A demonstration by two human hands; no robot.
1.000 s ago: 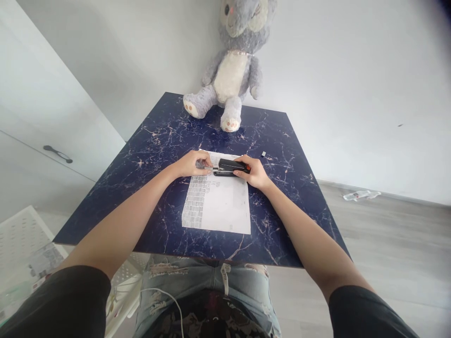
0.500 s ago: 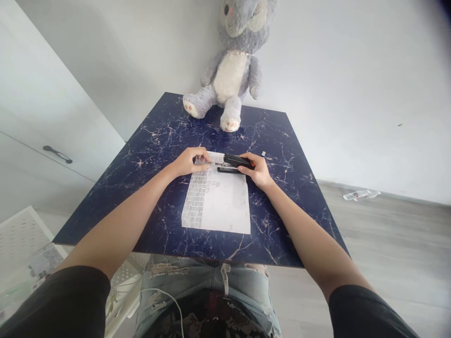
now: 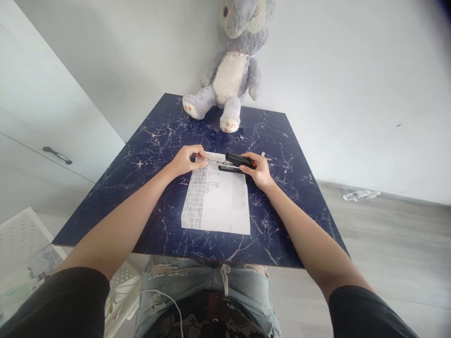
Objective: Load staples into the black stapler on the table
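A printed sheet of paper [image 3: 218, 202] lies on the dark blue marbled table [image 3: 151, 141]. At its far edge sits a black stapler [image 3: 237, 162] with its top arm lifted. My right hand [image 3: 259, 170] grips the stapler's rear end. My left hand [image 3: 187, 159] is closed in a pinch at the stapler's front, on a thin silvery strip that looks like staples.
A grey and white plush rabbit [image 3: 230, 70] sits at the table's far edge against the wall. A small silvery bit [image 3: 263, 154] lies right of the stapler. A white perforated basket [image 3: 24, 244] stands on the floor at left, and a clear plastic item [image 3: 359, 194] lies on the floor at right.
The stapler's top arm has swung up from closed. My left hand has shifted slightly left and up, drawing its pinch away from the stapler's front.
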